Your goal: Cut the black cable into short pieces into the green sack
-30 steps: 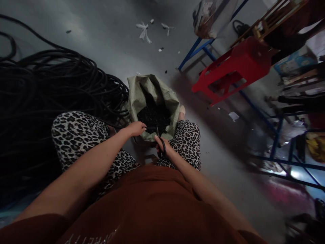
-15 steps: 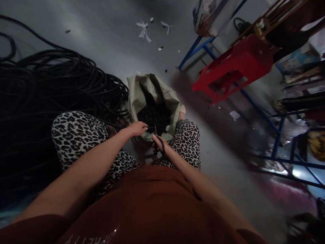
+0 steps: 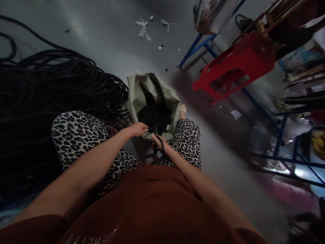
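My left hand (image 3: 139,129) is closed over the near left side of an open woven sack (image 3: 133,96), its fingers pinched on a black rubber cord (image 3: 151,130). A short end of that cord sticks out to the right, towards the blades. In my right hand (image 3: 162,144) is a pair of scissors (image 3: 161,145) with black handles, the blades pointing away over the sack's near rim. Whether the blades touch the cord is too small to tell. Small black cut pieces (image 3: 154,115) lie inside the sack, which stands between my knees.
A big heap of black cord (image 3: 63,78) covers the floor on the left. To the right stand a red plastic stool (image 3: 238,67) and blue metal frames (image 3: 278,139) with bags and other goods. White plastic scraps (image 3: 142,28) lie on the floor ahead.
Both hands stay almost in place, still holding the cord and the scissors. The stool and frames at the right have shifted slightly in view.
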### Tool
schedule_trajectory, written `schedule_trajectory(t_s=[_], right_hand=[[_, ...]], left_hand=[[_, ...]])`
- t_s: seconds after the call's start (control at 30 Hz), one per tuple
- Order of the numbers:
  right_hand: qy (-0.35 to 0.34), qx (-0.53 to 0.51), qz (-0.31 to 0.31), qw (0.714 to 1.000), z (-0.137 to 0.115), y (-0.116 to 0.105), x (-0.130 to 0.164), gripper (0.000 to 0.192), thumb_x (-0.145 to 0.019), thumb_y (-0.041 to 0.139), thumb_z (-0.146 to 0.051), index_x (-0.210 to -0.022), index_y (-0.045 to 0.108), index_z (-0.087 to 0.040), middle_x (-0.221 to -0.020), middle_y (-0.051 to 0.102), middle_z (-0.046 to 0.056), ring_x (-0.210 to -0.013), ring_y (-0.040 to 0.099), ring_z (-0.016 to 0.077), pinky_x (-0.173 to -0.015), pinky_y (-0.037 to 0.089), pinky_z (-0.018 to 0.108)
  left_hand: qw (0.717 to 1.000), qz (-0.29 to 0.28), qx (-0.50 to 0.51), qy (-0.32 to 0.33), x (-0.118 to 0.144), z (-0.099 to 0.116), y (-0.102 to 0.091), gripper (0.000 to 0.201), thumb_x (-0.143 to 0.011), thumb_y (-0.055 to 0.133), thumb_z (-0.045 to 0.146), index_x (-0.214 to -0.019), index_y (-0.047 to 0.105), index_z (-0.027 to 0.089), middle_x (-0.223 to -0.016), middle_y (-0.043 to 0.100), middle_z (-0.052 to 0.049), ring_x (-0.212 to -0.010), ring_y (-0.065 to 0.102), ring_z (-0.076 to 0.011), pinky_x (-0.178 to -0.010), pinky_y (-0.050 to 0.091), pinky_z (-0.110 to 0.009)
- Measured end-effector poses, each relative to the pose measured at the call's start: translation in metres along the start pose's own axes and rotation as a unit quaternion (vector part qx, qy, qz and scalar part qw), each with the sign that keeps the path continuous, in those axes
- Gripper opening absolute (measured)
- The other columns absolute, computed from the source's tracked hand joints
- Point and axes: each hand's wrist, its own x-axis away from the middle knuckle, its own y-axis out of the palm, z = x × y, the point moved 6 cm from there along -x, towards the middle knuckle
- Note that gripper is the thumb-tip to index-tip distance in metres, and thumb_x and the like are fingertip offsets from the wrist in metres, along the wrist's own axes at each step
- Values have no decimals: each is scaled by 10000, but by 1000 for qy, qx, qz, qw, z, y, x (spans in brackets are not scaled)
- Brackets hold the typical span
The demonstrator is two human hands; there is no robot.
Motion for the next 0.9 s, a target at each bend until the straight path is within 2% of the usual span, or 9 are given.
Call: schedule_trajectory(t_s=[0.13, 0.23, 0.4, 0.7, 0.9], right_hand=[[-20, 18, -2, 1000, 6, -1, -8, 432, -873, 524, -564, -967, 585, -146, -659, 621, 18, -523, 621, 126, -440, 443, 175], [-24, 21, 0, 999, 6, -1, -9, 430, -877, 508, -567, -941, 573, -147, -630, 603, 5, -471, 596, 117, -409, 436, 179], [-43, 26, 14, 999, -5, -1, 1, 435, -881, 473, -585, -814, 518, -158, -509, 524, -33, -340, 495, 94, -320, 379, 177], [-72, 73, 55, 993, -14, -5, 8, 363, -880, 512, -500, -700, 457, -190, -424, 439, -65, -312, 449, 84, -298, 346, 168], [-43, 54, 76, 995, -9, -11, 7, 317, -881, 535, -459, -725, 477, -189, -444, 423, -70, -313, 440, 89, -309, 352, 190]], left_hand=[[1000, -11, 20, 6, 0, -1, 2, 357, -868, 449, 286, -1108, 699, 201, -1023, 727, -39, -906, 641, -180, -746, 450, -221], [1000, -12, 27, 4, 0, -1, 2, 341, -866, 456, 281, -1078, 710, 200, -1011, 730, -30, -909, 641, -172, -756, 451, -211], [999, -15, 31, 11, -1, -2, 2, 325, -864, 459, 292, -1047, 715, 213, -963, 737, -14, -875, 639, -161, -733, 448, -204], [999, -10, 38, 13, 0, 2, 0, 323, -869, 449, 303, -1003, 722, 195, -904, 734, -30, -814, 638, -169, -682, 440, -215], [1000, 16, 10, -3, 2, -6, -5, 351, -846, 507, 334, -1130, 684, 227, -1065, 716, -35, -945, 643, -186, -774, 460, -221]])
